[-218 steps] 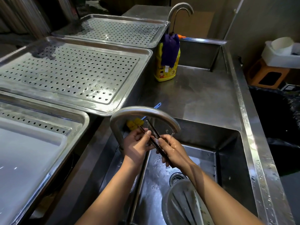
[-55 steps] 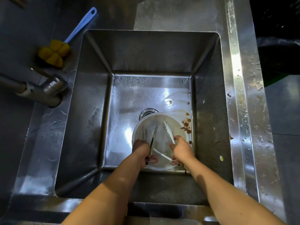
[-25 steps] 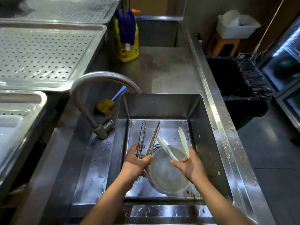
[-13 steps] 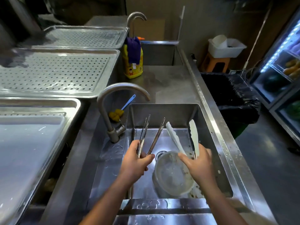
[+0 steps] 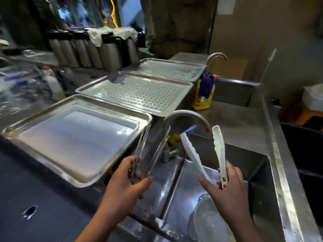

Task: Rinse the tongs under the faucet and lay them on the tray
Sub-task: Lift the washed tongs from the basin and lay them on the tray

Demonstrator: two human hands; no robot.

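Observation:
My left hand (image 5: 128, 180) grips metal tongs (image 5: 153, 151) near their hinge, their arms pointing up and away over the sink's left edge. My right hand (image 5: 227, 187) holds white plastic tongs (image 5: 219, 147), spread open, under the spout of the curved faucet (image 5: 185, 114). No water stream is visible. The nearest tray (image 5: 120, 152) lies just left of the metal tongs and holds a white board. The sink (image 5: 253, 172) is below both hands.
Two perforated trays (image 5: 136, 91) sit further back on the left. A yellow soap bottle (image 5: 203, 95) with a purple cloth stands behind the faucet. A yellow brush with a blue handle (image 5: 189, 128) lies by the faucet. A clear bowl (image 5: 208, 222) rests in the sink.
Both hands have lifted their tongs out of the sink bowl and up toward the faucet. The metal tongs have shifted left toward the near tray, and the view has swung left.

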